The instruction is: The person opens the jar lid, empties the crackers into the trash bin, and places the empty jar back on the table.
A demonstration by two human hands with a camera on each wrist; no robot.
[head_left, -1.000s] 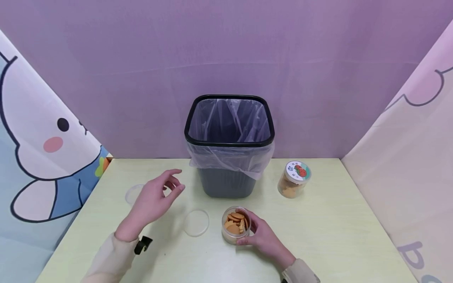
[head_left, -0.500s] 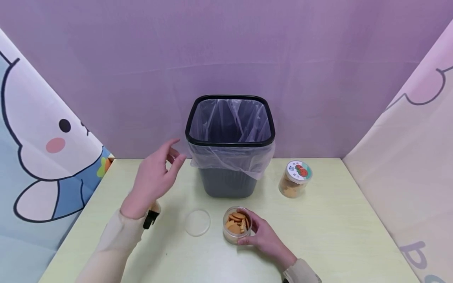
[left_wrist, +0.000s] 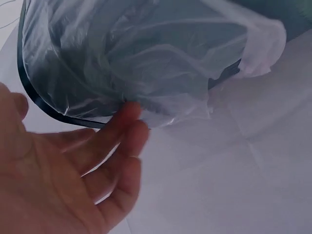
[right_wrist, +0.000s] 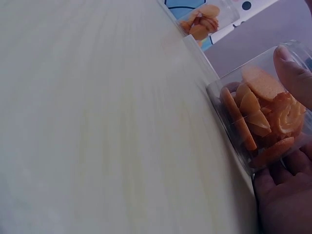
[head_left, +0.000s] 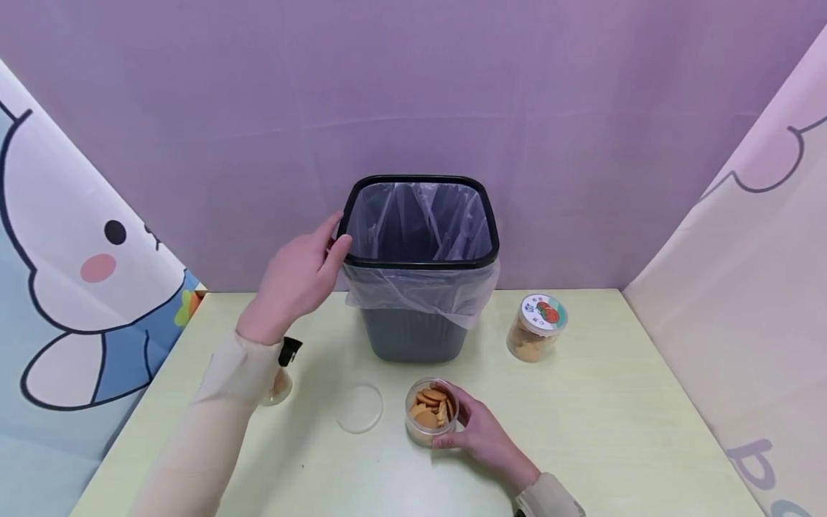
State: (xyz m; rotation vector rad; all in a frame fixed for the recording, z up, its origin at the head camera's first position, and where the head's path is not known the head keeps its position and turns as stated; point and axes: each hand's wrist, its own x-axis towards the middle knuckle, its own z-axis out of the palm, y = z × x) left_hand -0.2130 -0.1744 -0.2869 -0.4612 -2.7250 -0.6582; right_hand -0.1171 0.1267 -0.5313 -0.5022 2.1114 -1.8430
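Gripping: it's the right hand (head_left: 478, 431) at work, thumb and curled fingers pinching the clear side of the uncapped cookie jar (head_left: 423, 436), and I get a fine close look from the right wrist.
Uncapped cookie jar: upright on the pale tabletop (head_left: 581, 431), just in front of the waste bin (head_left: 413, 334), round cookies (head_left: 431, 408) and a swirled one showing inside.
Bin-side hand: over to the left hand (head_left: 293, 276), right up at the bin's left edge; thumb and fingers apart, loosely bent, and whether the fingertips press on the black rim (head_left: 420, 264) I cannot tell from my seat.
Liner: translucent plastic bag (head_left: 420, 287), folded over the bin's rim and hanging down outside.
Clear round lid (head_left: 360, 409): flat, in front of the bin and a little to its left.
Lidded jar (head_left: 536, 330): upright near the bin's right side, cookies within, red fruit pictured on top.
Half-hidden jar (head_left: 281, 389): forward and left of the bin, mostly covered by the left sleeve (head_left: 235, 380) in my head view.
Backdrop: purple cloth (head_left: 258, 86) behind the bin, a cartoon panel (head_left: 71, 294) off to the bin's left, a pale panel (head_left: 762, 323) to its right.
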